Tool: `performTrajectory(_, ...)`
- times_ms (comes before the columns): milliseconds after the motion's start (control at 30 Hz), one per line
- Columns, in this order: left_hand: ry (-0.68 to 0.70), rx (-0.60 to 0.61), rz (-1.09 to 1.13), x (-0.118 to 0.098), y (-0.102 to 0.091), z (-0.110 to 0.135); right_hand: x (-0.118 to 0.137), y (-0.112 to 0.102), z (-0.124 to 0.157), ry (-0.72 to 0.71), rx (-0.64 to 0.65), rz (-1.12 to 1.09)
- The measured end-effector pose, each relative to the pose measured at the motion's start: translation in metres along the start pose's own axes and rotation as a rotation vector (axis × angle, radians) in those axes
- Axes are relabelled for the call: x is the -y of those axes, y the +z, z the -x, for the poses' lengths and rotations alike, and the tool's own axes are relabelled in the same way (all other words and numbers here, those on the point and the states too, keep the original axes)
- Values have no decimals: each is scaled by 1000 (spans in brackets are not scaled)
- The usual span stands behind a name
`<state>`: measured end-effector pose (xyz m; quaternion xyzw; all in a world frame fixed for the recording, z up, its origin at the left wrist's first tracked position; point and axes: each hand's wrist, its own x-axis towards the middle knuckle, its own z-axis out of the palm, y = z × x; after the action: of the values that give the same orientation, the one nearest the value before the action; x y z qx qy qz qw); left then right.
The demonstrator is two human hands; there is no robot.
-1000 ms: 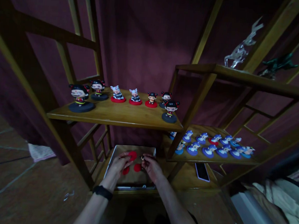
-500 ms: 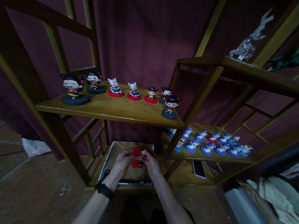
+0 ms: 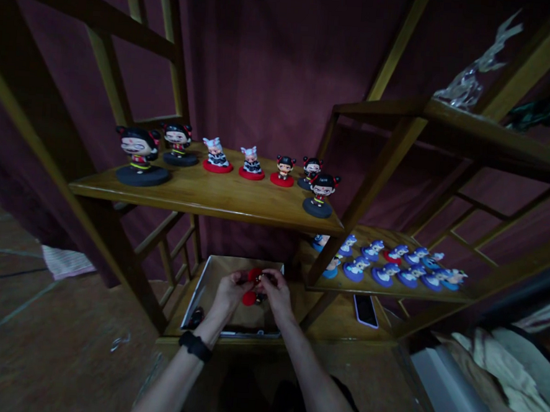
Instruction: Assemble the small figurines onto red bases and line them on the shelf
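Observation:
Both hands meet over a shallow cardboard box (image 3: 198,291) on the lower shelf. My left hand (image 3: 230,292) is closed on the red round base of a small figurine (image 3: 254,274). From the other side, my right hand (image 3: 273,291) pinches the same figurine at its body, which the fingers partly hide. Just below, inside the box, shows another figurine with a red base (image 3: 249,298). A dark figurine (image 3: 196,317) lies in the box's near left corner, beside my left forearm.
Above the box, a wooden shelf (image 3: 210,196) carries several figurines on grey or red bases. Purple-haired figurines (image 3: 385,273) stand on a lower shelf at right. A phone (image 3: 366,311) lies beneath them. A clear deer-like ornament (image 3: 466,87) stands upper right.
The held figurine has turned and is now more covered by my right fingers. My hands stay over the box. The view has shifted slightly.

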<state>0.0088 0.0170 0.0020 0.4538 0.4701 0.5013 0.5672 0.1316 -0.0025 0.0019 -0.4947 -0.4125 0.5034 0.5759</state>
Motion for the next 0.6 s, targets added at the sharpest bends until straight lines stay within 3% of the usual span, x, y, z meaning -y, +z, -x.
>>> performTrajectory(133, 15, 36, -19, 0, 2, 0, 0, -1, -1, -33, -3, 31)
performTrajectory(300, 28, 13, -143, -6, 3, 2, 4, -5, 1, -139, -15, 230)
performTrajectory(600, 163, -32, -555, -14, -1, 9, 10, -8, 5, -245, -14, 640)
